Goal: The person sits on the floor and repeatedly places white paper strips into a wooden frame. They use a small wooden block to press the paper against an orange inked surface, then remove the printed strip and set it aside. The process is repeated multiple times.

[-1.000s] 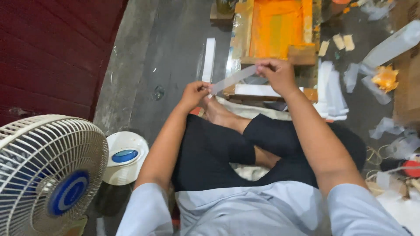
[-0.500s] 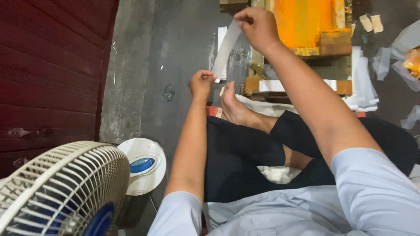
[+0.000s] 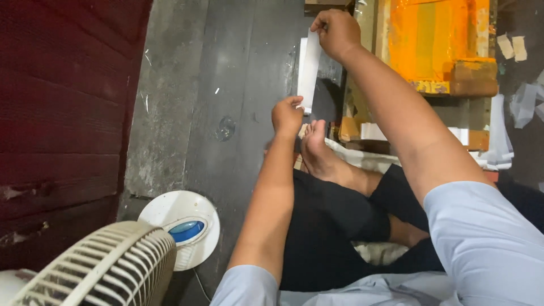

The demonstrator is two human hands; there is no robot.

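Observation:
I hold a long white strip (image 3: 310, 71) between both hands, stretched almost upright above the dark floor. My right hand (image 3: 335, 31) pinches its far end near the top of the view. My left hand (image 3: 287, 115) pinches its near end, just above my bare foot (image 3: 317, 148). I sit cross-legged in black trousers and a light blue shirt.
An orange-stained wooden frame (image 3: 436, 42) lies on the floor at the right, with white strips and paper scraps (image 3: 524, 102) around it. A white standing fan (image 3: 107, 269) and its round base (image 3: 180, 226) sit at the lower left. A dark red shutter wall (image 3: 62, 113) runs along the left.
The strip has gone from lying slanted between my hands to nearly upright. My right hand moved farther away and left, my left hand followed left, and the view swung left.

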